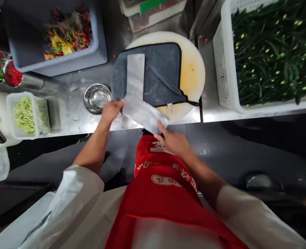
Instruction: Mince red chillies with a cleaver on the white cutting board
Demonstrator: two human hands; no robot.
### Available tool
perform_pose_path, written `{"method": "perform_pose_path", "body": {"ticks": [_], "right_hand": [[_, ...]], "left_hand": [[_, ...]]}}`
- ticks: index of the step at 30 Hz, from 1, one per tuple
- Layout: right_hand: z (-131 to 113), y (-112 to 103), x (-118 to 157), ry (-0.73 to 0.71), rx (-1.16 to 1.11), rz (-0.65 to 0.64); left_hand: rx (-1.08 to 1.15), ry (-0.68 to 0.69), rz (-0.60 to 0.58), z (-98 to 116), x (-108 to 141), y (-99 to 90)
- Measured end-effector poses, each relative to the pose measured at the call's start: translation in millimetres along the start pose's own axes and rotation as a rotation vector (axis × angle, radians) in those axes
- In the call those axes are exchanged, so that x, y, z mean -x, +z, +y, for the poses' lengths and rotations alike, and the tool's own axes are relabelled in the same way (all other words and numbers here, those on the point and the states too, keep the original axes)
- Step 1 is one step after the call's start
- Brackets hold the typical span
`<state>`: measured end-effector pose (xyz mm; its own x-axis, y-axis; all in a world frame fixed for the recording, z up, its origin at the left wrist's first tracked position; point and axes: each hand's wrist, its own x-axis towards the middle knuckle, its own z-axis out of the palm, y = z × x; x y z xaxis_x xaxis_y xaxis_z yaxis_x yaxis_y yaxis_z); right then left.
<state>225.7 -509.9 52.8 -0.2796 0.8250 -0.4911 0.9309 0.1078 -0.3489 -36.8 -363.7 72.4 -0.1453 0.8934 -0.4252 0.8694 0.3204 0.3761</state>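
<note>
My left hand pinches the far left corner of a broad grey cleaver, slightly blurred. At its near right end, my right hand is closed on the cleaver, with the handle mostly hidden by the fingers. The blade slants across the near end of a long grey whetstone. Under the stone lies a dark grey cloth with black edging, spread over a round white cutting board. A shiny metal bowl with what looks like water stands just left of the board.
A grey-blue bin holding vegetable scraps stands back left. Metal containers, one with chopped red pieces, and a white basket of green pieces are at left. A large white crate of green peppers stands right. The steel counter ends near my body.
</note>
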Motion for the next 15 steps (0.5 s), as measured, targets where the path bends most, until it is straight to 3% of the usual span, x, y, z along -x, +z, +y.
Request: {"method": "perform_pose_path", "body": {"ticks": [3,8,12,15], "right_hand": [[-0.5,1.8,-1.5,-0.002,0.004,0.102],[2.0,11.4,9.4,0.010,-0.017,-0.009],[0.8,-13.5,-26.1,0.015,-0.016,0.127],[2.0,-28.7,-30.6,0.047,-0.061,0.175]], "left_hand": [[-0.086,0.046,0.105,3.5,-2.6,-6.5],[-0.094,0.006,-0.054,5.2,7.3,1.9],[-0.060,0.026,0.085,7.7,-36.8,-18.2],[0.098,-0.011,0.125,-18.7,-64.8,-48.7]]}}
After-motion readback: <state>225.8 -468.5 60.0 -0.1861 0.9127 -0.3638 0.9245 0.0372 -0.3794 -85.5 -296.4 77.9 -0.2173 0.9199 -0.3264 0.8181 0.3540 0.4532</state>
